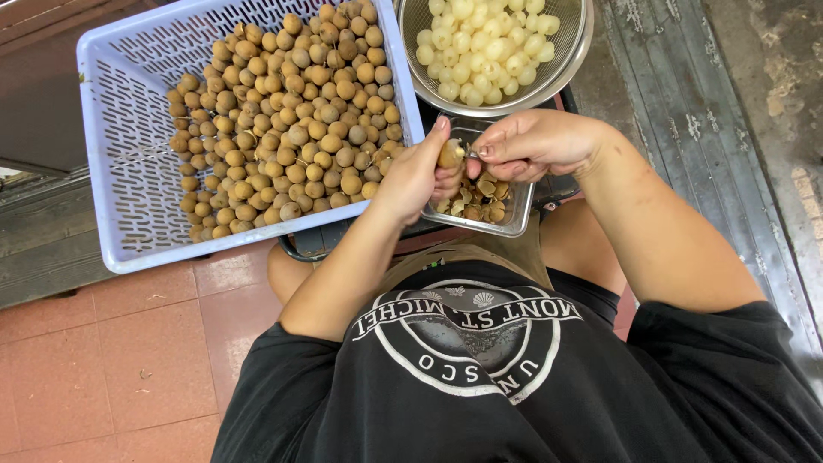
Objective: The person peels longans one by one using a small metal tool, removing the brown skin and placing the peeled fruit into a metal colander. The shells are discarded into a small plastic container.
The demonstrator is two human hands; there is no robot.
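Brown, round longan fruit (451,153) sits pinched in the left hand's (417,176) closed fingers above a small clear shell-filled tray (517,219); the right hand (533,143) grips a thin metal tool (474,154) against it.

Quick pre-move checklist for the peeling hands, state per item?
1. Left hand has a grip on one brown fruit: ok.
2. Right hand is at the fruit's top; a small metal tool seems to show at its fingertips, but its kind: cannot tell.
3. Rectangular metal tray sits under the hands, shells already in it: ok.
4. Metal strainer of peeled pale fruit is just beyond the hands, with room left: ok.
5. Blue basket of unpeeled fruit is beside the left hand, well stocked: ok.
6. Shell already split: cannot tell.
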